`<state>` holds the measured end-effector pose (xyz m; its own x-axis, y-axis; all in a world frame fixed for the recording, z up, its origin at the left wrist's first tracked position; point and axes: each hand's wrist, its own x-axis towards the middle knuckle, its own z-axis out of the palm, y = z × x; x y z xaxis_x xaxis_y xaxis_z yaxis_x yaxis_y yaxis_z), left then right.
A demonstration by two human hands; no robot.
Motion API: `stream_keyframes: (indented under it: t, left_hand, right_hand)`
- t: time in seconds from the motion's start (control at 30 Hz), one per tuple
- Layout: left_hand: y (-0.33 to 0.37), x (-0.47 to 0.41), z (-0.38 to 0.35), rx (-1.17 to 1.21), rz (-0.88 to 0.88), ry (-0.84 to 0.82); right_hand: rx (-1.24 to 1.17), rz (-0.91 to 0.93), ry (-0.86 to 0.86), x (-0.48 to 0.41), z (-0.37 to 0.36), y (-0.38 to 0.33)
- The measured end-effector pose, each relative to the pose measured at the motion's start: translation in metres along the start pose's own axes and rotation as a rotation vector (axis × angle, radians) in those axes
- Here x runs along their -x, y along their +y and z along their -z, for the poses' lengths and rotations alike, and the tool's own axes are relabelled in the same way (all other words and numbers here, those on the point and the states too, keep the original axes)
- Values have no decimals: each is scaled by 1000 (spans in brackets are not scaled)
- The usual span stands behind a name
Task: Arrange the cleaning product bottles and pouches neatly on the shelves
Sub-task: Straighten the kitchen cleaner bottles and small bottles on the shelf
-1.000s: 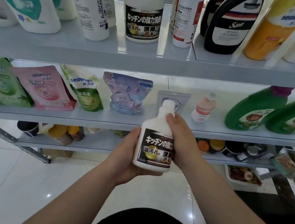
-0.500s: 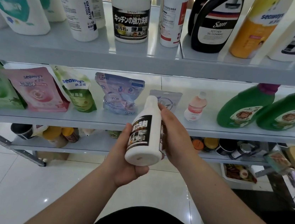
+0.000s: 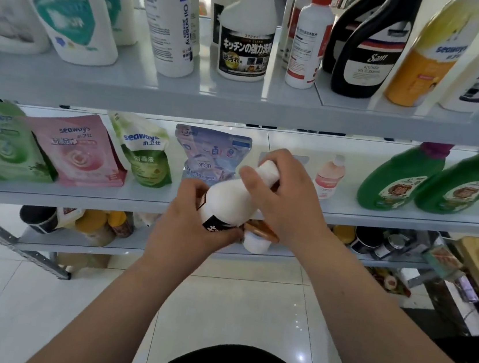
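Before the middle shelf's front edge: the white bottle is held in the air by both hands, clear of the shelf board, tilted with its neck up and to the right.
Bottle make: smooth white plastic, a round body with a sloping shoulder that narrows to a slim neck; a black label with white characters wraps the lower body.
Left hand: fingers curled tight round the labelled lower body, gripping it, the forearm rising from the lower left.
Right hand: fingers wrapped over the neck and top, thumb pressed on the shoulder, back of the hand facing up.
Middle shelf: a pale grey, glossy flat board. From its left end stand soft pouches: a green pouch, a pink pouch, a green-and-white pouch and a crinkled blue pouch. Past the hands stands a small pink bottle, then two glossy green bottles toward the right end.
Top shelf: a matching bottle with the same black label stands upright near the middle; a curved black bottle stands to its right.
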<state>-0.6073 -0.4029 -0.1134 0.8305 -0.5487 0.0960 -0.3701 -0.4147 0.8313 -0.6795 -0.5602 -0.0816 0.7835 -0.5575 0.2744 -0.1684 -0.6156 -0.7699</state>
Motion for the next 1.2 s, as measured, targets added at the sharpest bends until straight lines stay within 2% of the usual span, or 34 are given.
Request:
stream_keyframes:
  t: [0.1,0.17,0.33,0.47,0.57,0.7,0.77,0.97,1.07,1.2]
  left_hand:
    - [-4,-3,21,-115,-56,34]
    - [-4,-6,39,-116,-78,22]
    - [-12,-26,77,99,-72,-240]
    - [-1,-40,90,191,-157,-366]
    - [19,-60,92,230,-207,-308]
    - [50,-101,91,291,-234,-176]
    - [65,-121,89,323,-242,-144]
    - [90,-173,74,343,-281,-60]
    - [90,-192,61,333,-271,-21]
    - [84,-204,47,322,-275,27]
  right_hand:
    - [164,1,-26,-14,-1,-23]
    - [289,64,-23,-23,-3,-38]
    - [418,438,54,-39,-1,-71]
    - [461,559,104,-55,2,-95]
    - [432,505,134,-79,14,-113]
    - [224,339,36,-119,47,-127]
    - [165,306,51,-142,67,-129]
    - [569,421,30,-226,108,-124]
    - [610,435,27,-267,114,-122]
    - [633,406,-75,-323,107,-121]
